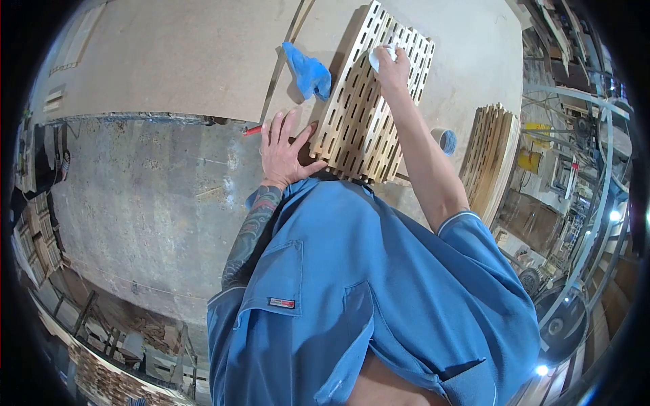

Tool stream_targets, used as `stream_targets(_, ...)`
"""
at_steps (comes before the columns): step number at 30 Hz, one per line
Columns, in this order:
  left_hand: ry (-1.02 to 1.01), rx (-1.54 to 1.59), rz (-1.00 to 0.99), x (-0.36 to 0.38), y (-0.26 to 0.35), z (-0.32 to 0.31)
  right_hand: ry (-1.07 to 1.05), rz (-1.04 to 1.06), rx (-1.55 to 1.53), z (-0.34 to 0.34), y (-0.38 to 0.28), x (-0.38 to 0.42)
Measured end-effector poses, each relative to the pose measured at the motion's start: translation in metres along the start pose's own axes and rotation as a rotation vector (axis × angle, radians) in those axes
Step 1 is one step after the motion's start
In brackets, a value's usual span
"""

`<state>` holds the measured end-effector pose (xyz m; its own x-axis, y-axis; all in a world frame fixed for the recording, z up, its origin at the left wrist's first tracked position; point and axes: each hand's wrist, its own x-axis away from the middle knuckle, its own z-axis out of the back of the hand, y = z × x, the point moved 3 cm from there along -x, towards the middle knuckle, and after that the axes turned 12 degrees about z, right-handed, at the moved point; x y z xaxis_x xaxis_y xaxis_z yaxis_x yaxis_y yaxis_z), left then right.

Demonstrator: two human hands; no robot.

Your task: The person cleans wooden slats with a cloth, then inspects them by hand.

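A stack of slotted wooden slats (352,115) lies on the workbench in front of me. My right hand (395,68) is closed around a white cloth (374,59) and presses it on the far part of the slats. My left hand (283,150) rests flat with fingers spread at the near left corner of the stack, its thumb close to the slat ends. A red pen-like stick (252,130) lies just left of those fingers. Beyond them sits a crumpled blue cloth or glove (309,72).
A roll of tape (447,141) lies beside my right forearm. Another pile of slotted slats (487,152) stands at the bench's right side. The workbench (183,61) extends to the left, with its edge above the grey concrete floor (149,203). Metal racks and equipment stand far right.
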<state>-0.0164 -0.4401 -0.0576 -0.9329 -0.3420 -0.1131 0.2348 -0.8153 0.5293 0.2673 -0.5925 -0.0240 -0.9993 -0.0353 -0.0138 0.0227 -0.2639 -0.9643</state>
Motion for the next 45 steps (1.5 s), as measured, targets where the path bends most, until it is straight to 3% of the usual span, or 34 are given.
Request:
stream_targets(12, -0.001, -0.006, 0.005, -0.002, 0.001, 0.001, -0.098, -0.100, 0.098, -0.002, -0.013, -0.025)
stream_targets(22, -0.036, 0.000, 0.014, -0.001, -0.001, -0.002, -0.075, -0.061, -0.010, 0.001, -0.014, -0.050)
stream_targets(31, -0.052, -0.001, 0.025, -0.002, 0.000, -0.001, -0.117, -0.081, 0.089, -0.004, -0.010, -0.074)
stream_targets(37, -0.054, -0.016, 0.031, -0.001, -0.001, -0.003, 0.012, -0.036, -0.022, -0.006, -0.014, -0.089)
stream_targets(45, -0.080, -0.029, 0.041, -0.002, -0.001, -0.003, 0.019, -0.024, -0.004, -0.008, -0.012, -0.103)
